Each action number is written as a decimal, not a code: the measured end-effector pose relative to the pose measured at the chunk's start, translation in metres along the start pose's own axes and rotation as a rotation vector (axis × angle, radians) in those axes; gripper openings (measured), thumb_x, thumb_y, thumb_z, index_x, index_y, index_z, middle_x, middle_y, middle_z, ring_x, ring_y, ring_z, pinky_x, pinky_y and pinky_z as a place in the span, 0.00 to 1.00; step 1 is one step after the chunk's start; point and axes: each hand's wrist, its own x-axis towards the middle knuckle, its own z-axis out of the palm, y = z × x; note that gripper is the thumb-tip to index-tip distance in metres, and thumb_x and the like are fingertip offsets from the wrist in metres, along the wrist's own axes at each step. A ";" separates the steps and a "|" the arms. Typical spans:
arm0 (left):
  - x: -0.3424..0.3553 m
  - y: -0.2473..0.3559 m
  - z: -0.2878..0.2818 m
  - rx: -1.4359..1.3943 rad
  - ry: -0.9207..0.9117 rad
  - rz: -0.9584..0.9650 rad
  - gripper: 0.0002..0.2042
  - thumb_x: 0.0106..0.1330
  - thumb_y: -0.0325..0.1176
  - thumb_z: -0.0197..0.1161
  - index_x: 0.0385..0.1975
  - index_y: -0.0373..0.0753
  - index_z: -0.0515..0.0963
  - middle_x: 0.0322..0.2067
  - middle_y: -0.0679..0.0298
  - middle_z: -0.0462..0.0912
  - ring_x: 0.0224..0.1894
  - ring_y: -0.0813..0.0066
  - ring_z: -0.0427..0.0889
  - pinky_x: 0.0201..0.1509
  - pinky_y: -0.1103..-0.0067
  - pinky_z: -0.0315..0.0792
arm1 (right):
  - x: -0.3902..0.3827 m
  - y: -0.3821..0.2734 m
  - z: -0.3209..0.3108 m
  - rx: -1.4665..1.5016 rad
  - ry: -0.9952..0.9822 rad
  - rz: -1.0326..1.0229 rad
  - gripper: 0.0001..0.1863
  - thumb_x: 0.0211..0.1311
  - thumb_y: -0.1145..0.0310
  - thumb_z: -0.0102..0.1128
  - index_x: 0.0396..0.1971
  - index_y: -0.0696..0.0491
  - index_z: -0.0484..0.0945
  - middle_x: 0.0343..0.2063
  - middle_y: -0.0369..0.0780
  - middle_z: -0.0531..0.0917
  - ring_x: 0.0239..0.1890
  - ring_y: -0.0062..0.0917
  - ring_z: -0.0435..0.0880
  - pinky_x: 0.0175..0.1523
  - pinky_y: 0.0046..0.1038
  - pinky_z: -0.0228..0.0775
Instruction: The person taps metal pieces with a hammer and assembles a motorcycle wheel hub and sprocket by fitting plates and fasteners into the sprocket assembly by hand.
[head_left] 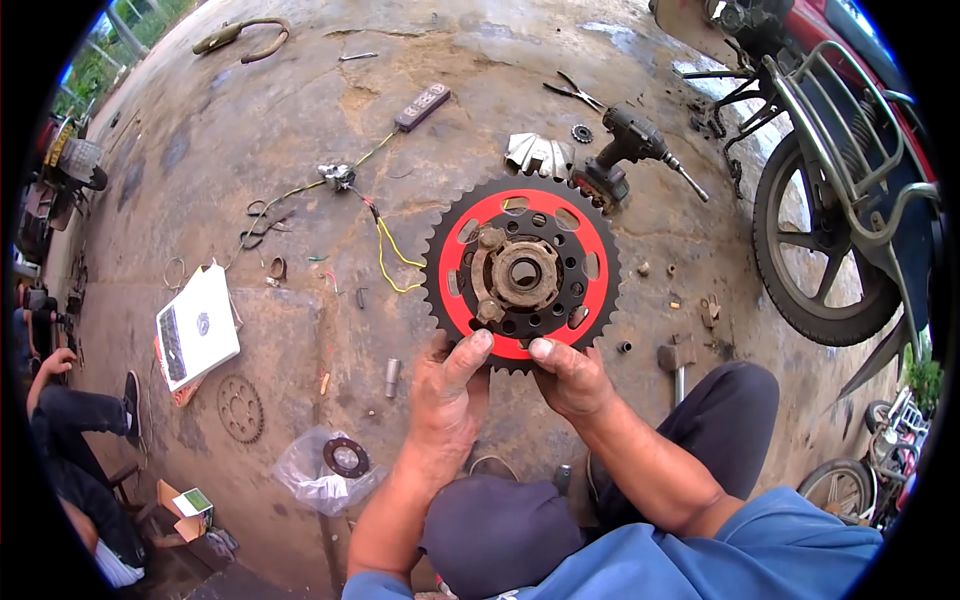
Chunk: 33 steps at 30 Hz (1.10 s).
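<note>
I hold a large black-toothed sprocket with a red ring [583, 235] upright between both hands, its face toward me. A rusty hub [536, 288] with a central bore sits at its middle, and greasy bolt pieces [490, 308] show on the left side. My left hand [450, 395] grips the lower left edge, thumb on the red ring, fingers mostly hidden behind. My right hand [570, 380] grips the lower right edge the same way. A cordless impact driver [630, 140] lies just beyond the sprocket, and a hammer [676, 355] lies right of my right hand.
A motorbike wheel [800, 250] stands at right. On the concrete lie a white box [195, 325], a worn sprocket [240, 408], a plastic bag [305, 470], pliers [575, 92], a power strip [423, 105], wires and small parts. Another person [80, 470] sits at far left.
</note>
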 end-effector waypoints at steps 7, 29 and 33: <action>0.003 -0.001 -0.009 -0.101 -0.004 0.092 0.26 0.68 0.33 0.68 0.63 0.29 0.73 0.59 0.55 0.82 0.62 0.63 0.81 0.71 0.65 0.71 | -0.004 0.005 0.010 -0.329 0.004 -0.052 0.22 0.68 0.66 0.70 0.59 0.56 0.78 0.49 0.35 0.83 0.50 0.20 0.79 0.56 0.27 0.73; 0.009 -0.101 -0.118 0.317 0.298 0.042 0.25 0.82 0.54 0.54 0.47 0.32 0.80 0.36 0.70 0.77 0.40 0.82 0.71 0.47 0.77 0.71 | 0.015 0.033 -0.010 -1.632 -0.411 -0.557 0.10 0.57 0.69 0.72 0.39 0.53 0.84 0.42 0.42 0.84 0.47 0.41 0.83 0.51 0.41 0.80; 0.002 -0.101 -0.123 0.559 0.363 0.045 0.29 0.81 0.56 0.55 0.43 0.28 0.80 0.33 0.65 0.79 0.37 0.77 0.73 0.45 0.73 0.72 | 0.008 0.048 -0.010 -1.749 -0.417 -0.561 0.05 0.56 0.72 0.65 0.33 0.53 0.81 0.35 0.43 0.81 0.41 0.42 0.82 0.46 0.42 0.78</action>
